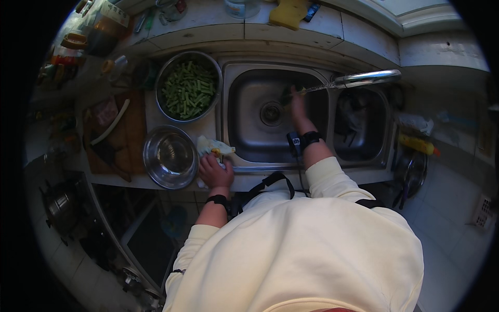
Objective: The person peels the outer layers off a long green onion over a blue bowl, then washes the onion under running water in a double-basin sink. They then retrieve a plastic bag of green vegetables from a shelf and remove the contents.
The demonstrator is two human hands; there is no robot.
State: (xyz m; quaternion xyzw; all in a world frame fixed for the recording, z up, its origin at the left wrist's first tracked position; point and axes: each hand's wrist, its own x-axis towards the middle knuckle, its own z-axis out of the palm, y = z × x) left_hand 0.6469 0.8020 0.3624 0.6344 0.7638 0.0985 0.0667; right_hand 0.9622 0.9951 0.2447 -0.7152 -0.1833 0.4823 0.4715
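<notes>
My right hand point(298, 108) is over the large stainless steel sink basin point(249, 136), in the stream from the faucet point(368, 78). It appears to grip a small dark thing point(287, 97) with a yellowish edge, too dim to name. Left of the sink, my left hand point(215, 172) has its fingers curled on a crumpled, pale printed wrapper point(210, 146) at the counter's front. Just beside that hand stands a metal bowl point(170, 156), which seems to hold clear water. Behind it, a larger metal bowl point(159, 99) contains cut green vegetable stalks point(189, 91).
A wooden cutting board point(132, 152) at left carries a cleaver point(104, 152), a pale stalk point(113, 124) and a pinkish packet point(105, 111). The smaller basin point(380, 132) holds a plastic bag point(351, 113). A yellow sponge point(287, 15) lies on the back ledge.
</notes>
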